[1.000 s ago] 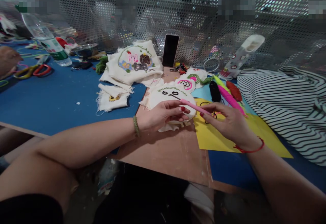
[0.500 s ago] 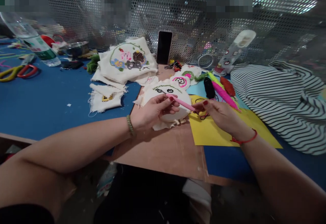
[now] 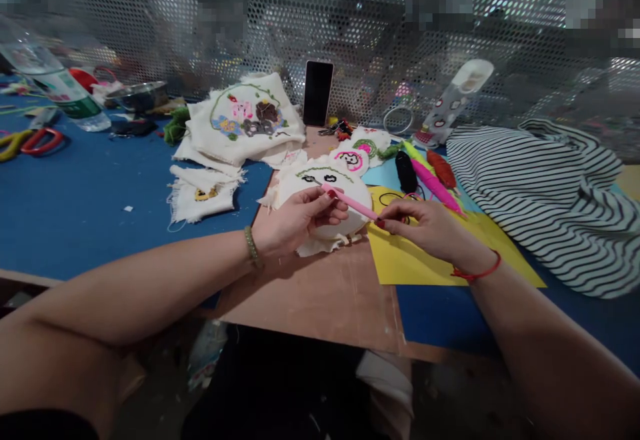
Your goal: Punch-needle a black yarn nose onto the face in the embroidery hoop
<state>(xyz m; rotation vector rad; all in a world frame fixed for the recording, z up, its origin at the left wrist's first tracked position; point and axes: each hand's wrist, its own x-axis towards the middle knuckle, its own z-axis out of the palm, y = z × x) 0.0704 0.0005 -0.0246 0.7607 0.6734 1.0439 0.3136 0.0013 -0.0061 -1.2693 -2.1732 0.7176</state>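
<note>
The person's left hand [image 3: 295, 223] pinches the upper end of a slim pink plastic punch-needle pen [image 3: 350, 202] between thumb and forefinger, fingers closed on it. The right hand [image 3: 425, 227] is closed on the pen's lower end, at about four o'clock from the left hand. The pen slants between the two hands, just above a round wooden hoop of white cloth embroidered with a green arc and two black eyes [image 3: 325, 190], which lies on the brown board [image 3: 320, 300] partly under the left hand. Thin black yarn [image 3: 395, 198] loops on the yellow paper sheet [image 3: 425, 260] right beside the right fingertips; whether it already runs into the pen cannot be told.

The work in hand looks like readying the pen with thread. To do it well, the left hand should probably keep the pen steady and level while the right fingertips work only at the tail end, and the yarn should lie loose, not caught under the wrist or the hoop.

At twelve o'clock from the hoop a black phone [image 3: 318, 93] leans upright against the perforated metal screen [image 3: 350, 20]. At ten o'clock lies a stack of frayed white cloths with flower embroidery [image 3: 247, 120]. At two o'clock lie a black yarn skein [image 3: 405, 171] and a pink one [image 3: 435, 187]; at three o'clock, black-and-white striped fabric [image 3: 540, 193]. Scissors with red and yellow handles [image 3: 27, 141] rest far off at nine o'clock on the blue table cover [image 3: 85, 207].
</note>
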